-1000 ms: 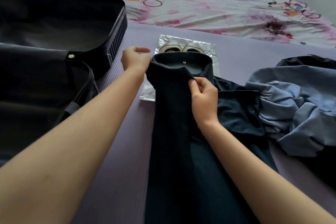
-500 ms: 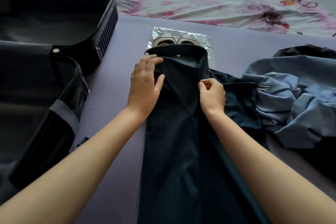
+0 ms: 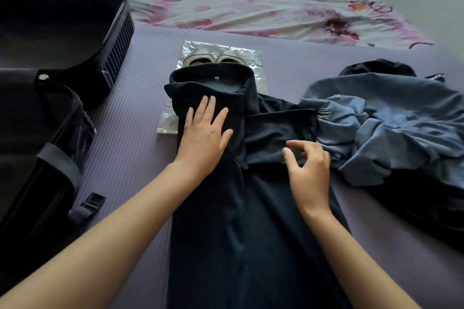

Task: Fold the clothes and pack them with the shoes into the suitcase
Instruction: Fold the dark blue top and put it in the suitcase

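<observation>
On the mat (image 3: 140, 98) the shirt (image 3: 251, 233) lies central: suitcase (image 3: 50, 45) at nine o'clock, shoes (image 3: 198, 59) at twelve partly under its collar, heap of clothes (image 3: 389, 120) at three.

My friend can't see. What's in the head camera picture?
A person's left hand presses flat on a dark shirt near its collar while the right hand hovers over its sleeve, on a purple mat. An open suitcase lies on the left, bagged shoes behind the collar, a crumpled blue garment on the right.

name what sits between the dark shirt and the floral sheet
In the head view, the shoes in their clear bag, partly under the shirt, then a strip of bare purple mat.
</observation>
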Tool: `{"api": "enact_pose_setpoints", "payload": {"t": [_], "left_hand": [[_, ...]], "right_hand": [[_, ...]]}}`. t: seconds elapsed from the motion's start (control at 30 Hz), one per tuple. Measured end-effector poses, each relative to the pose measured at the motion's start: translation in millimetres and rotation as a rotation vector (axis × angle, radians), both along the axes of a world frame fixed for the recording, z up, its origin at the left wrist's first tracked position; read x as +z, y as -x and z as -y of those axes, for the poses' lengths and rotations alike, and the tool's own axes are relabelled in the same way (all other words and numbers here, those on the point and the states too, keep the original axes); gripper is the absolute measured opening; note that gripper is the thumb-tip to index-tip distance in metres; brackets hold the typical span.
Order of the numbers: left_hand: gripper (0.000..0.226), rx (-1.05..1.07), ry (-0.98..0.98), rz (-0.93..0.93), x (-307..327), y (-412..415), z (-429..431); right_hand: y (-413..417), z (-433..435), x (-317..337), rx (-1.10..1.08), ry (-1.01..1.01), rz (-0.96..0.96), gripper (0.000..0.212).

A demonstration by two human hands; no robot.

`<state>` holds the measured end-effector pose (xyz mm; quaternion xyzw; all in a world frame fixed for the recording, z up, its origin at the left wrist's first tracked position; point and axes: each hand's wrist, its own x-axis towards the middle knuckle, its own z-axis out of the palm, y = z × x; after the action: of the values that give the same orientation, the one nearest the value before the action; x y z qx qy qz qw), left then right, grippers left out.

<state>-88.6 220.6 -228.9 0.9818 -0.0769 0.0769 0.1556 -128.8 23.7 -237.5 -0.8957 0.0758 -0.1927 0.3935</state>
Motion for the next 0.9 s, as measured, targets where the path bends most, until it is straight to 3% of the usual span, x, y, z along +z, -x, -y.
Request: {"api": "enact_pose_setpoints", "payload": {"t": [0.2,0.53,0.77,0.9], "left_hand": [[0.031,-0.086,0.262,0.008,14.8,25.5,42.0],[0.023,0.067,0.499,-0.291,27.7,10.6,146.2],[0.039,0.187,0.324,-0.368,11.7,-15.8,189.4],[0.053,0.235,0.207,-0.364,5.4,-23.1,201.0]], "right_hand": [[83.6,76.3,-2.1,-0.303,-0.072,-0.206,0.026],[85.6,91.8,-2.4,-0.334,-0.094,-0.450,0.027],[87.8,84.6,-2.0,-0.330,-0.012,-0.544,0.009],[91.5,75.8,6.1,-0.301,-0.276,-0.382,0.009]]}}
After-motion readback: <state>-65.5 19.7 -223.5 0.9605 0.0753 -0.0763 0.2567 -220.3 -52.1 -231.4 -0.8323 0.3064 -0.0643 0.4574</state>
